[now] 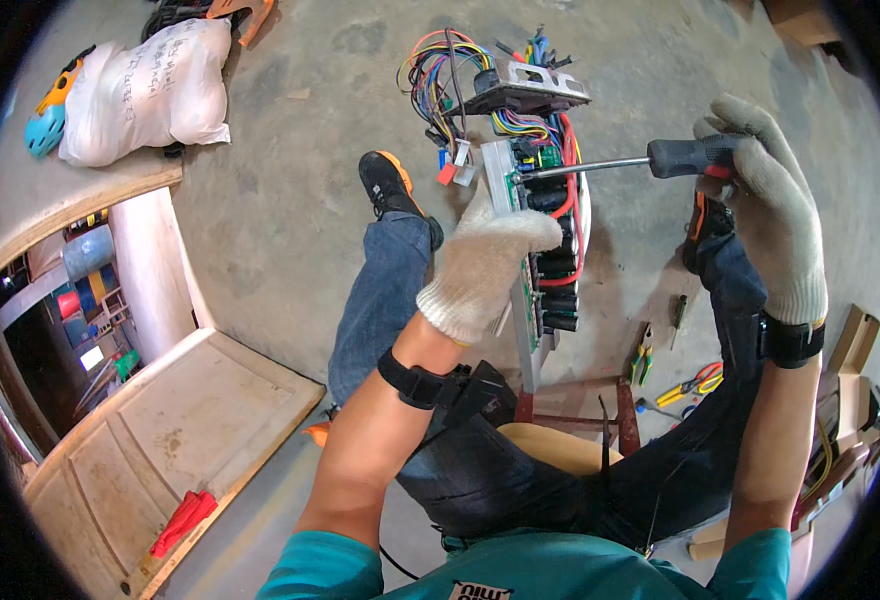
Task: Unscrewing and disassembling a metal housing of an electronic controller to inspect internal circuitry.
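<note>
Both my hands wear pale knit gloves. My left hand (485,262) is wrapped round the middle of a long circuit board (532,320) on a silver metal strip, lined with black capacitors and a thick red cable. In my right hand (765,180) is a screwdriver (685,158) with a dark handle with some red. Its shaft points left, and the tip meets the board near its upper end, beside the metal strip. A perforated metal end plate (530,88) sits beyond the board's far end, joined by a bundle of coloured wires (430,85). Palm-side fingers of my left hand are partly hidden.
Pliers (642,355), a small screwdriver (679,318) and yellow-handled cutters (695,385) lie on the floor at right. A white sack (150,95) and a blue-orange helmet (48,115) are at far left. A wooden door panel (180,450) bears a red cloth (184,522).
</note>
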The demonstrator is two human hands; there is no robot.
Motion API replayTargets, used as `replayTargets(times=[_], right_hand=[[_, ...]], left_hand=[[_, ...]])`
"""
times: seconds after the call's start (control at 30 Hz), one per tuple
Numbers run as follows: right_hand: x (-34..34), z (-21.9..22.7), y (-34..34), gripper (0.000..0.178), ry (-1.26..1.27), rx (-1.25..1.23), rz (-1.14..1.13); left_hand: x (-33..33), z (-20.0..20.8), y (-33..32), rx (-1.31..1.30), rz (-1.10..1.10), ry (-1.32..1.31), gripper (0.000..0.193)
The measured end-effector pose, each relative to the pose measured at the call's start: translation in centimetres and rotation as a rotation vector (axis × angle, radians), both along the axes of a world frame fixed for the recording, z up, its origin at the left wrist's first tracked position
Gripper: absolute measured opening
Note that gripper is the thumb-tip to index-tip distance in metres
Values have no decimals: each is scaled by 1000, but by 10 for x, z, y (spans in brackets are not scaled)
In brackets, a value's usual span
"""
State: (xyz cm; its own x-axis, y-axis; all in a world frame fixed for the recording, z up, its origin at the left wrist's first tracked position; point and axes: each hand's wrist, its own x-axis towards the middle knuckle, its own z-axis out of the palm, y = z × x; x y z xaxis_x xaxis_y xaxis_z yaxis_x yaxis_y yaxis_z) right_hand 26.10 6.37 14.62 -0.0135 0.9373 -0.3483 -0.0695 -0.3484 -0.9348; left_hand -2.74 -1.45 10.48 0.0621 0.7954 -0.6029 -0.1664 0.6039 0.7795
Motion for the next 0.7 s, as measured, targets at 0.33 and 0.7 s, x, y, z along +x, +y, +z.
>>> replayTargets(times=[0.33,0.7], right_hand=[[-8,0,0,43,-76,7,-21],[5,22,4,43,-302,-180,179]], left_hand=[[-3,-21,-6,92,-17,33,26],[3,-13,1,220,49,27,27]])
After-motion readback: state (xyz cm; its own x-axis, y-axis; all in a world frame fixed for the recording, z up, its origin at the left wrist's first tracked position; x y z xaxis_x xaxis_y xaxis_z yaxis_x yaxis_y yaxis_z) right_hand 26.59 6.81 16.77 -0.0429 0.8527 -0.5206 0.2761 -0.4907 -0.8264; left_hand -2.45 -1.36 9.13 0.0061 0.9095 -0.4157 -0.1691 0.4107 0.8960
